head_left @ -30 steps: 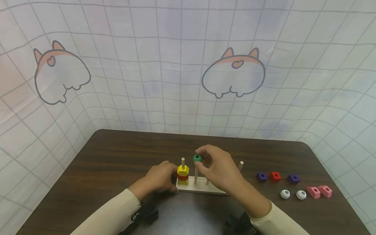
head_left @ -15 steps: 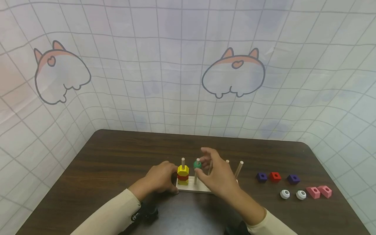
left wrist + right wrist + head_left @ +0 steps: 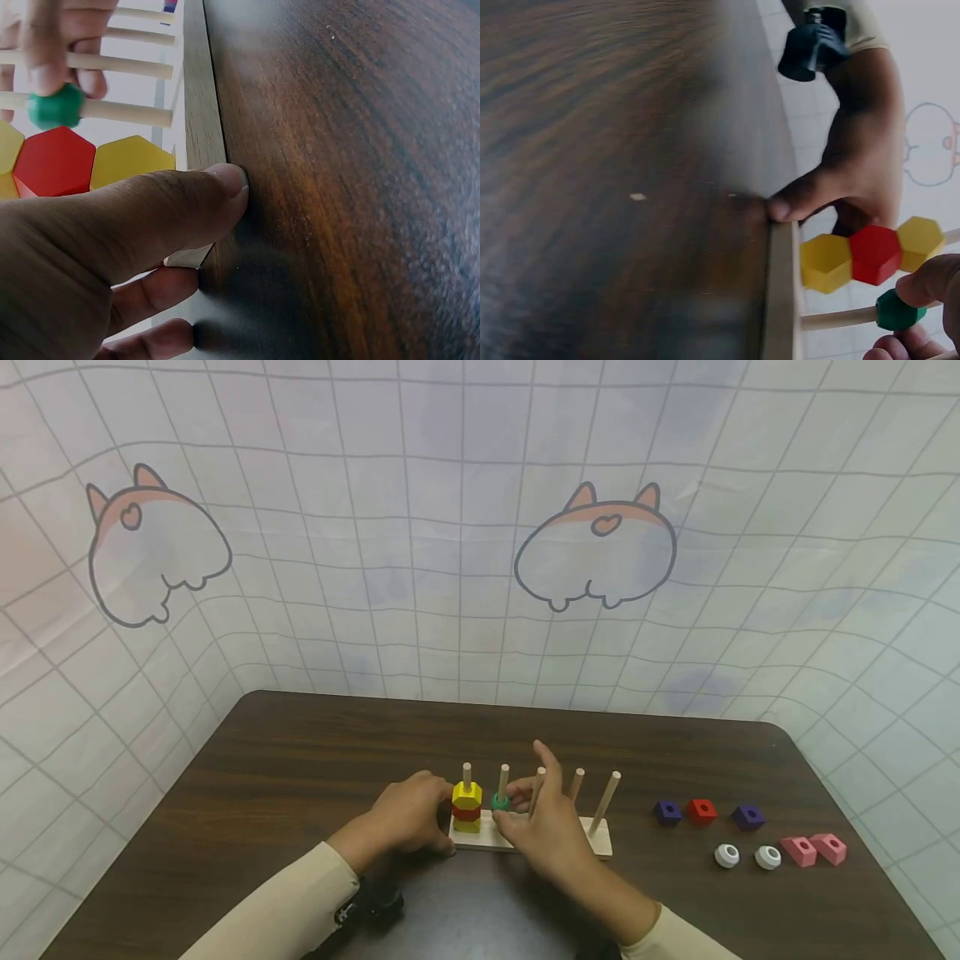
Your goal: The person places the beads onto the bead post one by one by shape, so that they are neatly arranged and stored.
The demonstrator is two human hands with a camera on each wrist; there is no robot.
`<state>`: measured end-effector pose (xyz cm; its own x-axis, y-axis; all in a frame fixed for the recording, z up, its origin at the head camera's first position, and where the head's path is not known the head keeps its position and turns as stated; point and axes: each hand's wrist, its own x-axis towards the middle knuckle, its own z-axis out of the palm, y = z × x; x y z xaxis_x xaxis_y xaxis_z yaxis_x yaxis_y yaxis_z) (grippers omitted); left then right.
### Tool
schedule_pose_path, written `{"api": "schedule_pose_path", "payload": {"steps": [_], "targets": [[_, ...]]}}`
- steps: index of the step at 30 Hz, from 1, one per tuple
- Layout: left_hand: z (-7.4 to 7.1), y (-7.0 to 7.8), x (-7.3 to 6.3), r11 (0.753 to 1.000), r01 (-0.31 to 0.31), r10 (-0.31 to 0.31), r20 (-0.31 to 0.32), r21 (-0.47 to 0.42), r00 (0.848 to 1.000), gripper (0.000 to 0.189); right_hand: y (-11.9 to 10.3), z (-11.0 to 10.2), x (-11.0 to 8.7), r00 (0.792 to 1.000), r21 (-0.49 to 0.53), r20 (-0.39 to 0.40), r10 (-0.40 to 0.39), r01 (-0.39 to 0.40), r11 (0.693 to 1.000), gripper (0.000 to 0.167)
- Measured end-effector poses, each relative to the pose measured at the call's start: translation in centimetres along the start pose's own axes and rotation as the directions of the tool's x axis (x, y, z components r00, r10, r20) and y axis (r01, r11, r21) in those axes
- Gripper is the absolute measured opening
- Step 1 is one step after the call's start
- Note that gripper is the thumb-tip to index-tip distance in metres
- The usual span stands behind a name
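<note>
A wooden peg base point(image 3: 489, 838) with several upright pegs stands on the table before me. Its left end is gripped by my left hand point(image 3: 412, 810), with the thumb point(image 3: 206, 187) on the front edge and the fingers behind. The leftmost peg carries a red bead point(image 3: 56, 161) between a yellow upper bead point(image 3: 467, 793) and a yellow lower bead point(image 3: 133, 160). On the second peg, my right hand point(image 3: 553, 837) pinches a round green bead point(image 3: 897, 310) between thumb and fingers, partway down, with bare peg showing above and below it.
To the right on the dark wooden table point(image 3: 315, 743) lie two purple blocks point(image 3: 667, 812), a red block point(image 3: 702, 812), two white beads point(image 3: 727, 856) and two pink blocks point(image 3: 799, 851). A grid-patterned cloth point(image 3: 450, 527) hangs behind.
My right hand has lowered the green bead from the second peg's tip to partway down the peg. My left hand stays on the base's left end.
</note>
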<state>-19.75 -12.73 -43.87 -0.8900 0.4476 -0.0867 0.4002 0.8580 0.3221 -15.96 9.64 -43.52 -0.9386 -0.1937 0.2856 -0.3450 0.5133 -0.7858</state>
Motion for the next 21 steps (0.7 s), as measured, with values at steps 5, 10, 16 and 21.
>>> {"api": "schedule_pose_path", "payload": {"steps": [5, 10, 16, 21], "targets": [[0.0, 0.0, 0.0, 1.000, 0.003, -0.003, 0.006, 0.003, 1.000, 0.053, 0.8, 0.5, -0.3, 1.000, -0.026, 0.020, 0.021, -0.020, 0.999, 0.102], [0.1, 0.0, 0.1, 1.000, 0.004, -0.004, 0.008, 0.006, 1.000, 0.053, 1.4, 1.0, -0.6, 0.999, -0.041, 0.018, 0.028, -0.028, 0.999, 0.100], [0.1, 0.0, 0.2, 1.000, 0.006, -0.006, 0.011, 0.002, 1.000, 0.053, 1.7, 1.1, -0.7, 1.000, -0.059, 0.012, 0.014, -0.013, 0.998, 0.099], [0.1, 0.0, 0.1, 1.000, 0.015, -0.015, 0.015, -0.001, 1.000, 0.053, 1.7, 1.1, -0.7, 0.999, -0.056, 0.025, 0.026, -0.024, 0.998, 0.097]]}}
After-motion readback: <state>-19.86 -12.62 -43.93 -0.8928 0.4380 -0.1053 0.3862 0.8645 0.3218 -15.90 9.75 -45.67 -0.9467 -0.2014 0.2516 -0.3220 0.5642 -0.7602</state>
